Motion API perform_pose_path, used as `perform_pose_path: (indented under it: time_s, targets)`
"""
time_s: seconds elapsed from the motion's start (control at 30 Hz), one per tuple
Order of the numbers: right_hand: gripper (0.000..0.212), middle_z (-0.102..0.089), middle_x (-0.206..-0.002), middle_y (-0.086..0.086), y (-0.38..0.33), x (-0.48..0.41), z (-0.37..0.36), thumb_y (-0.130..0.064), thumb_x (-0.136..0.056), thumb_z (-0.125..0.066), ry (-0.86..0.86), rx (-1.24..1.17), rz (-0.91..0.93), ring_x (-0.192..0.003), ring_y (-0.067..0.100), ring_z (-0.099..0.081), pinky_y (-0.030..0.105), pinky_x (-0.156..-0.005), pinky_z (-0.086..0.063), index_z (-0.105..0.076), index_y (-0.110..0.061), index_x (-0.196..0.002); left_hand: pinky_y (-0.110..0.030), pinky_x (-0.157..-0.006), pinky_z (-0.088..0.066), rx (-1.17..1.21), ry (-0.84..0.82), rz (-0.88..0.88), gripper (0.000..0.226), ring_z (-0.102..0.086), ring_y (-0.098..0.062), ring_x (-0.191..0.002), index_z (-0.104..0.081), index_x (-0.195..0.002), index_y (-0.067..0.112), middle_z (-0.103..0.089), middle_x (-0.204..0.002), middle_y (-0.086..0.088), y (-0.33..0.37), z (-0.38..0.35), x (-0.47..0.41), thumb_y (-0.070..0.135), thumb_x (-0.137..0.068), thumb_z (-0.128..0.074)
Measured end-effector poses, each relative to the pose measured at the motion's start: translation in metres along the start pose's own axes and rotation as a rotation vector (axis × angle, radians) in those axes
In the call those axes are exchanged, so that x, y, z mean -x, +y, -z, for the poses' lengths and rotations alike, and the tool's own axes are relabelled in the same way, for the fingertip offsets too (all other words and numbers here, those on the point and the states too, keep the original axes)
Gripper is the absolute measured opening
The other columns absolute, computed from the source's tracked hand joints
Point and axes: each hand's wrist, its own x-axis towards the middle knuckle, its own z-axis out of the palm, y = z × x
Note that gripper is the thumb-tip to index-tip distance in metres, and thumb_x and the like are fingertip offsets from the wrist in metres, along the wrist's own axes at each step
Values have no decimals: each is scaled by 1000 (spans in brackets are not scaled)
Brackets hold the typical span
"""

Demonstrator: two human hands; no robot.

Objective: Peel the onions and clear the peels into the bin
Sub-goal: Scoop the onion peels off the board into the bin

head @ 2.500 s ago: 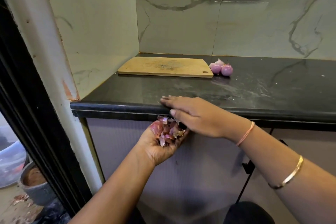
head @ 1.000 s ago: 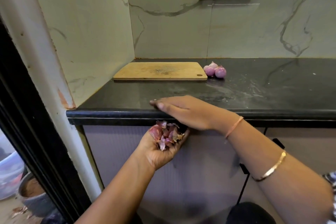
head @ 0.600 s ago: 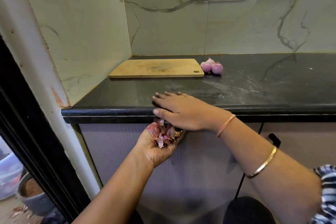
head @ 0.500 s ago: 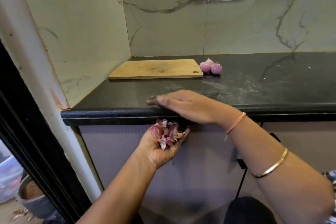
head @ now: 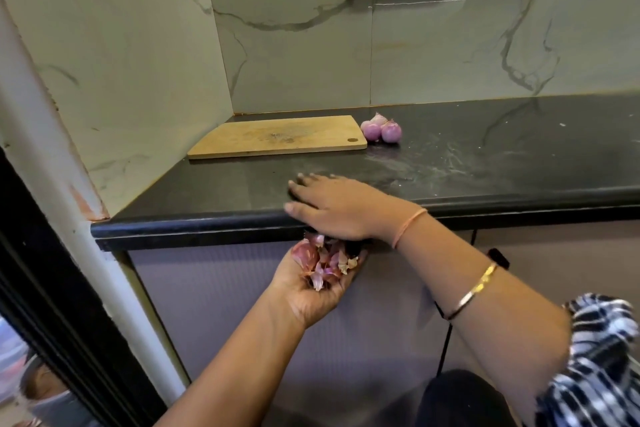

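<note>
My left hand [head: 313,291] is cupped palm up just below the front edge of the black counter [head: 485,163], holding a heap of purple onion peels [head: 322,262]. My right hand [head: 332,206] lies flat, palm down, on the counter edge right above it, fingers together and pointing left. Three peeled purple onions [head: 381,130] sit at the back of the counter beside a wooden cutting board [head: 277,137].
A marble wall closes the counter on the left and behind. Below the counter are grey cabinet doors [head: 346,340]. A black door frame [head: 52,288] stands at the left, with a grey bucket-like container [head: 41,395] on the floor beyond it.
My right hand has swept back and forth along the counter edge above the cupped left hand. The left hand has kept the peels under the edge.
</note>
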Motion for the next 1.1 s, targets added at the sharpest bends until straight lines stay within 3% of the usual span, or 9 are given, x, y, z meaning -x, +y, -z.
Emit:
perform_pose_path:
  time_s: [0.1, 0.2, 0.27, 0.4, 0.5, 0.57, 0.73, 0.87, 1.1]
  targets:
    - [55, -37, -150, 4, -5, 14, 8, -45, -100, -24, -56, -259, 93, -139, 17, -32, 33, -116, -20, -40, -14, -142, -51, -72, -50, -2, 11, -19, 38, -57, -28, -111, -59, -115, 0, -61, -119, -18, -2, -1, -1, 12, -85, -40]
    - [47, -53, -138, -1, 12, 30, 21, -42, -100, -29, 215, -464, 80, -129, 13, -45, 27, -109, -30, -55, -18, -132, -53, -65, -50, 3, 64, 4, 32, -60, -30, -98, -61, -106, -4, -66, -102, -19, -7, 1, -9, 9, -86, -40]
    - [45, -51, -138, -2, 35, 37, 24, -38, -101, -29, 352, -316, -67, -129, 14, -43, 21, -100, -30, -52, -18, -134, -54, -63, -50, 19, 71, 23, 30, -61, -31, -91, -62, -98, -7, -67, -91, -21, -14, 0, -15, 11, -91, -38]
    - [52, -29, -154, 6, 53, 50, 15, -40, -102, -22, 150, -2, -184, -143, 17, -21, 25, -111, -18, -34, -16, -146, -52, -66, -50, 26, 41, 32, 33, -61, -30, -92, -63, -98, -7, -67, -95, -21, -24, -6, -26, 13, -92, -37]
    - [42, -54, -137, 3, 42, 75, 10, -33, -101, -34, 220, -391, -6, -130, 13, -45, 20, -104, -29, -54, -13, -132, -49, -75, -51, 0, -11, 15, 35, -61, -28, -98, -62, -111, -1, -66, -108, -17, -33, -7, -35, 13, -91, -36]
    - [32, -69, -114, 0, 37, 96, -3, -24, -99, -43, 479, -718, 104, -111, 9, -61, 22, -97, -43, -67, -10, -114, -48, -77, -51, 5, -25, 30, 42, -58, -27, -100, -56, -122, 0, -60, -119, -17, -44, -7, -38, 7, -84, -39]
    - [16, -73, -95, 3, 41, 124, -88, -18, -87, -56, 1116, -1339, -208, -98, 14, -66, 20, -83, -49, -72, -17, -89, -37, -75, -54, -5, 53, -10, 39, -62, -26, -80, -55, -107, -1, -60, -97, -18, -86, -8, -44, 4, -70, -43]
    - [24, -74, -91, 2, 44, 127, -121, -11, -93, -45, 1190, -1861, -431, -87, 11, -69, 17, -69, -53, -69, -11, -97, -25, -59, -55, -32, 157, 1, 36, -67, -20, -60, -64, -84, 0, -69, -70, -12, -131, -10, -49, 18, -93, -33]
    - [27, -73, -90, 10, 66, 141, -150, -13, -96, -45, 1175, -2083, -616, -81, 16, -70, 22, -66, -54, -70, -4, -98, -29, -69, -53, -283, 407, -173, 25, -66, -22, -76, -67, -96, 3, -70, -82, -11, -179, -9, -55, 13, -91, -45]
